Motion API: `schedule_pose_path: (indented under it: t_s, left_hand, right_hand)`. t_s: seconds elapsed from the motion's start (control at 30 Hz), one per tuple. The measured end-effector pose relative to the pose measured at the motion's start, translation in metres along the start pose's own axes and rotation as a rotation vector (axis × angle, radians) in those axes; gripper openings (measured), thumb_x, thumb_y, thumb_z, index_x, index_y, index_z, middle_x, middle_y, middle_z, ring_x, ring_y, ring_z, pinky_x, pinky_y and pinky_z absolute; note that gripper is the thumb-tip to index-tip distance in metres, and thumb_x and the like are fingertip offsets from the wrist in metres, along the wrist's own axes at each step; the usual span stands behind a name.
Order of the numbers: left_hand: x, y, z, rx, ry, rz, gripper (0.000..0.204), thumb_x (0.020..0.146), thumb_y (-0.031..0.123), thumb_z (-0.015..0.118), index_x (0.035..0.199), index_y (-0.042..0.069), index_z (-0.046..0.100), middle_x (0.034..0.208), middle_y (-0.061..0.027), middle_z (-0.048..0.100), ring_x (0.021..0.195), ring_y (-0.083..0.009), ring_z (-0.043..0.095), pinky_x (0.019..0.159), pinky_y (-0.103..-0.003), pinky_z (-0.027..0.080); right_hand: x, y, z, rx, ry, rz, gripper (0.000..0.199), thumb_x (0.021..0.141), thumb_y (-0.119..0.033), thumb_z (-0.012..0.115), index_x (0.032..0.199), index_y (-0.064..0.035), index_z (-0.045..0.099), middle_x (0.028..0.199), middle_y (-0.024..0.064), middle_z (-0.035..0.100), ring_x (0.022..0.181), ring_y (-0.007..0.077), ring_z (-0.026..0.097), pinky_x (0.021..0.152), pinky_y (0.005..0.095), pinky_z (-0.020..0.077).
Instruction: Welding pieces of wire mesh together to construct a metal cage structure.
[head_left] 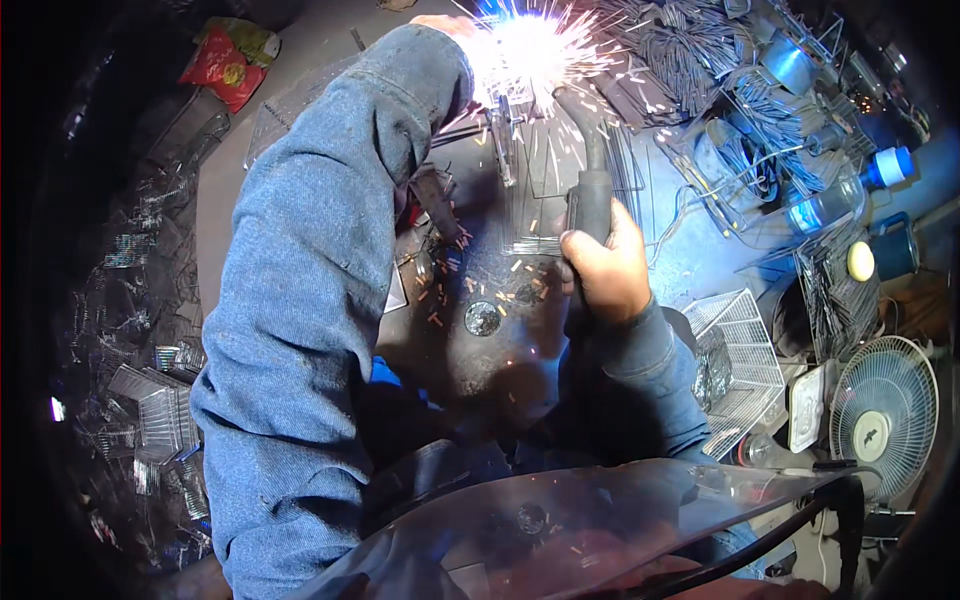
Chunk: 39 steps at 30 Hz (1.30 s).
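My right hand (612, 268) is closed around the black handle of a welding torch (592, 200). The torch's curved neck points up into a blinding white arc (525, 45), which throws sparks outward. At the top, beside that glare, is my left hand (446, 24); its fingers are lost in the light and behind the sleeve, so what it holds is hidden. Thin wire framework (535, 243) lies beneath the arc and left of the torch, its upper end washed out. Both arms wear blue denim sleeves.
Wire baskets stand at the right (735, 345) and lower left (165, 415). Bundled wire rods (690, 60) cover the upper right, near a plastic bottle (825, 208). A fan (880, 425) is at far right. A clear visor edge (600, 500) crosses below.
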<state>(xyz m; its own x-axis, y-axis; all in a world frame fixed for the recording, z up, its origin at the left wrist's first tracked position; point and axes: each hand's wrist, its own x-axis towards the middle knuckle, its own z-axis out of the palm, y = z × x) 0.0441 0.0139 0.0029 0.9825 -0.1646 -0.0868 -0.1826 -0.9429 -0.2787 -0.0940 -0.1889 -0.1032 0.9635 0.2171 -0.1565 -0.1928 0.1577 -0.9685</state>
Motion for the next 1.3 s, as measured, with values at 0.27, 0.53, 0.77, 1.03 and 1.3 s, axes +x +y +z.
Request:
schedule_pose_path:
  t_s: [0.27, 0.53, 0.77, 1.03, 1.3]
  left_hand:
    - [-0.013, 0.016, -0.008, 0.163, -0.029, -0.070, 0.075, 0.067, 0.039, 0.075, 0.128, 0.008, 0.045, 0.118, -0.0194, 0.053, 0.107, -0.0330, 0.056, 0.088, -0.042, 0.046]
    - [-0.005, 0.014, -0.001, 0.173, -0.034, -0.072, 0.075, 0.069, 0.040, 0.076, 0.129, 0.009, 0.043, 0.120, -0.0185, 0.052, 0.109, -0.0329, 0.054, 0.089, -0.042, 0.046]
    - [-0.002, 0.004, 0.007, 0.174, 0.010, -0.030, 0.070, 0.070, 0.040, 0.074, 0.125, 0.008, 0.046, 0.117, -0.0186, 0.053, 0.107, -0.0336, 0.055, 0.087, -0.043, 0.046]
    - [0.000, 0.003, 0.011, 0.133, 0.106, -0.008, 0.046, 0.078, 0.019, 0.063, 0.121, 0.008, 0.050, 0.115, -0.0187, 0.055, 0.106, -0.0346, 0.056, 0.085, -0.043, 0.047]
    - [0.002, 0.007, 0.011, 0.191, 0.065, -0.048, 0.054, 0.077, 0.019, 0.064, 0.127, 0.013, 0.045, 0.119, -0.0166, 0.053, 0.108, -0.0317, 0.056, 0.086, -0.042, 0.048]
  right_hand:
    - [-0.012, -0.010, -0.024, 0.134, -0.035, 0.084, 0.021, 0.071, -0.007, 0.054, 0.092, -0.0025, 0.053, 0.068, 0.0022, 0.050, 0.047, 0.0092, 0.045, 0.041, 0.0251, 0.0393]
    - [-0.021, -0.007, -0.020, 0.147, -0.065, 0.105, 0.021, 0.070, -0.007, 0.053, 0.090, -0.0027, 0.054, 0.067, 0.0022, 0.050, 0.048, 0.0093, 0.045, 0.042, 0.0242, 0.0375]
    - [-0.017, -0.001, -0.019, 0.203, -0.085, 0.102, 0.031, 0.071, -0.006, 0.052, 0.101, -0.0005, 0.051, 0.069, 0.0049, 0.054, 0.043, 0.0092, 0.043, 0.037, 0.0239, 0.0353]
    - [-0.015, 0.001, -0.021, 0.166, -0.078, 0.112, 0.034, 0.072, -0.004, 0.050, 0.105, 0.0000, 0.048, 0.080, 0.0077, 0.056, 0.043, 0.0095, 0.043, 0.036, 0.0244, 0.0359]
    - [-0.016, -0.002, -0.021, 0.166, -0.079, 0.113, 0.019, 0.072, -0.008, 0.052, 0.090, -0.0022, 0.051, 0.061, 0.0023, 0.046, 0.044, 0.0096, 0.042, 0.039, 0.0250, 0.0367]
